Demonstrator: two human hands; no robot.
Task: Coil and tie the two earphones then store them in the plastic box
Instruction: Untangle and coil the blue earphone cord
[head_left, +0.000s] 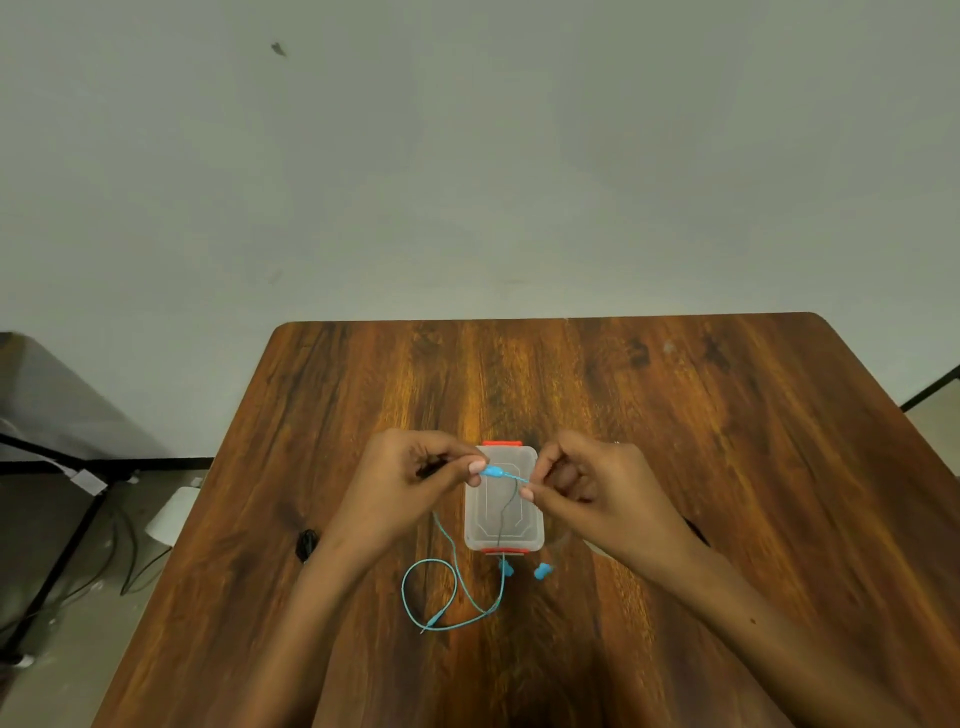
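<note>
A dark-grained wooden tabletop (675, 441) stands against a pale wall, with black stand legs (62, 519) on the floor at nine o'clock. On the tabletop a black earphone (306, 543) lies coiled at eight o'clock of the box. My left hand (410, 478) pinches the blue earphone (457, 597) at its inline pod; the cable loops loosely at six o'clock. The closed plastic box (503, 499), translucent with red latches, sits centred. My right hand's (592, 486) fingers pinch the same cable.

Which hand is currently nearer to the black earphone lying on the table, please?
Left. The left hand is raised nearer the black earphone; the right hand is beyond the plastic box.
</note>
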